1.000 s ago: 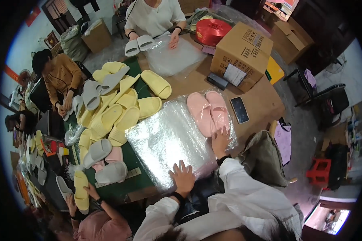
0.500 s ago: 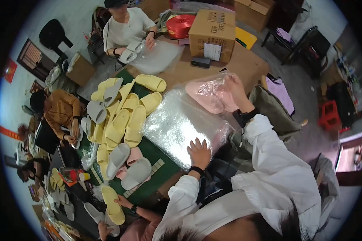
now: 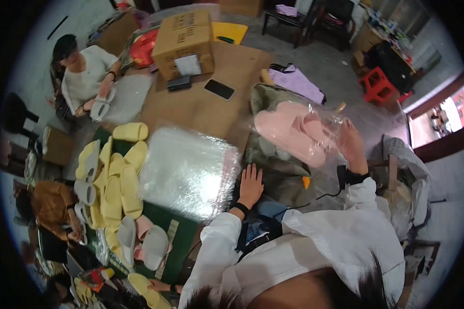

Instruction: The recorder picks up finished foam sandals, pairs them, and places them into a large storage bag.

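Note:
A pair of pink slippers in a clear plastic bag hangs at the right, over an olive-green sack. My right hand grips the end of that bag, its fingers closed and partly blurred. Something pale inside the sack shows below the slippers. My left hand has its fingers stretched out and holds nothing; it is between the sack and the table's near edge. Beside it on the table lies a stack of clear plastic bags, shiny under the light.
Yellow slippers and grey slippers are heaped on the table's left. A cardboard box and a phone sit farther back. A co-worker in white handles grey slippers; other people work at left. A red stool stands at right.
My right hand has carried the bagged pink slippers rightward, off the plastic bags and over the sack. My left hand has come off the bag stack. The view has turned right, revealing the phone.

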{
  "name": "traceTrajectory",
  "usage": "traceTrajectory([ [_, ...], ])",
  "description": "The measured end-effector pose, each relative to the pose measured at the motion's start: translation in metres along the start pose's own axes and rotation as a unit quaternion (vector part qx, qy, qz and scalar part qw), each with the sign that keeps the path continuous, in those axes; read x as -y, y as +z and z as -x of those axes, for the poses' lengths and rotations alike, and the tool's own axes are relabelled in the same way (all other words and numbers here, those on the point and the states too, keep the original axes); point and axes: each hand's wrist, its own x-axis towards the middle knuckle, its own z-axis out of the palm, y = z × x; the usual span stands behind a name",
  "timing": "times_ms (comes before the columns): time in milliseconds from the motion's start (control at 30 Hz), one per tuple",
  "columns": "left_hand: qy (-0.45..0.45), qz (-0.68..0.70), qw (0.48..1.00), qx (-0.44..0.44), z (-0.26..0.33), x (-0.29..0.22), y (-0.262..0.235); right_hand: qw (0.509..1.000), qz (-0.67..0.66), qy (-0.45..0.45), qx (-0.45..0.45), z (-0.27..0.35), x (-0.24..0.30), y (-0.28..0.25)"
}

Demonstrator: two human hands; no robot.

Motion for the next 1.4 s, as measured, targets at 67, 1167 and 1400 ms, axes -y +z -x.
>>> traceTrajectory([
  [67, 0.039, -0.009, 0.998, 0.053, -0.014, -0.010, 0.021, 0.999, 0.017, 0.038, -0.026, 0.016, 0.005, -0.030],
  [1167, -0.056, 0.019, 0.998, -0.001, -0.070, -0.059, 0.087, 0.659, 0.608, 0.205, 0.392, -0.047, -0.327, -0.147],
  [1400, -0.123, -0.004, 0.985, 0.118, -0.051, -0.042, 0.058, 0.453, 0.596, 0.370, 0.550, -0.053, -0.290, -0.120],
])
